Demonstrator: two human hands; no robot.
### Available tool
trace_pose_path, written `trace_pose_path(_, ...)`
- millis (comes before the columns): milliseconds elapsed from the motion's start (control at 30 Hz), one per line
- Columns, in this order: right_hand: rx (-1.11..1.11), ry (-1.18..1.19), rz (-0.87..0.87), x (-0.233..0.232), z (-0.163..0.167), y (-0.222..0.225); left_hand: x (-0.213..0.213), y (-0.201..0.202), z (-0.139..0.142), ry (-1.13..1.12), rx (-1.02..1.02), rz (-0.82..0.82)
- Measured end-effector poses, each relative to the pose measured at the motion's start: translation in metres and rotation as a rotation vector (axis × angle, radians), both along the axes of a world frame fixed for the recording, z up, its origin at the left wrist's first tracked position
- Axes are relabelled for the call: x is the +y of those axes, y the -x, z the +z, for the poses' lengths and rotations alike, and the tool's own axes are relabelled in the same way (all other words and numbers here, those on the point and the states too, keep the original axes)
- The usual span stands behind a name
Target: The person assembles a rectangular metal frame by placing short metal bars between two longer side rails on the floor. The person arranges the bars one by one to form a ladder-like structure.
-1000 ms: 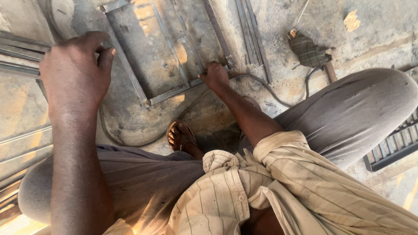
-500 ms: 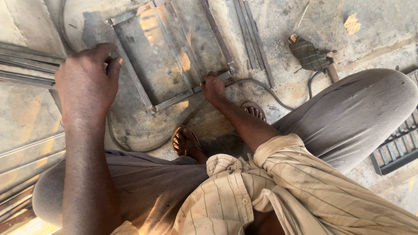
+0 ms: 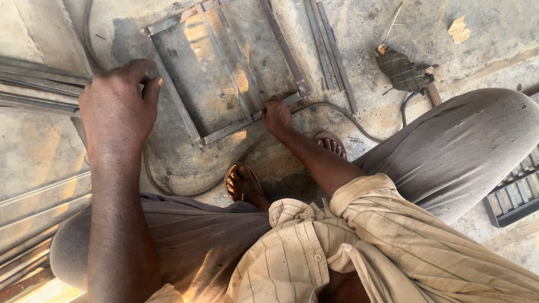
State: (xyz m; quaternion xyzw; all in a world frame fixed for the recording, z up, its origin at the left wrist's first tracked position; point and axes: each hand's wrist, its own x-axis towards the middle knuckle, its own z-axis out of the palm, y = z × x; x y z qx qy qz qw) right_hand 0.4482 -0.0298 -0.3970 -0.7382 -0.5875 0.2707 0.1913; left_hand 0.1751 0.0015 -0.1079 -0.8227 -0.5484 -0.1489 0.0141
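A rectangular metal frame (image 3: 224, 73) of thin angle bars lies flat on the concrete floor in front of me. My right hand (image 3: 278, 115) reaches down and grips its near bar close to the right corner. My left hand (image 3: 118, 106) is raised nearer the camera, over the frame's left side, with fingers curled and thumb pressed to them. What lies inside that fist is hidden. I am squatting, and my sandalled feet (image 3: 241, 182) rest just below the frame.
Long metal bars (image 3: 33, 84) lie at the left, and loose strips (image 3: 331, 56) lie beside the frame's right edge. A cloth-wrapped tool (image 3: 401, 70) sits at the upper right. A cable (image 3: 342, 115) curves past the frame. A dark grate (image 3: 516, 191) lies far right.
The view has shifted, so the frame and both hands sit further right and lower. My right hand keeps its grip on the frame's near bar. My left hand stays curled.
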Motion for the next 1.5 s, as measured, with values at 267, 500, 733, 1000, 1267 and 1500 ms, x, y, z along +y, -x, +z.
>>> trace_pose_path(267, -0.036, -0.004, 0.028, 0.001, 0.002, 0.002, 0.001, 0.003, -0.004, 0.011, 0.018, -0.002)
trace_pose_path(500, 0.006, -0.033, -0.022, 0.001, -0.004, 0.004, 0.002, 0.006, -0.01, -0.016, 0.03, -0.02)
trace_pose_path(733, -0.011, 0.001, 0.005, -0.001, 0.0, 0.004, 0.004, 0.008, -0.015, -0.059, 0.029, -0.046)
trace_pose_path(1000, 0.086, -0.035, 0.146, -0.02, -0.005, -0.013, 0.001, 0.007, -0.013, -0.101, 0.046, -0.065)
trace_pose_path(1267, -0.021, -0.075, 0.166, -0.017, -0.011, -0.014, 0.0, 0.003, -0.007, -0.095, 0.036, -0.067)
trace_pose_path(1500, -0.021, -0.028, 0.162, -0.017, -0.008, -0.012, 0.002, 0.008, -0.013, -0.075, 0.054, -0.045)
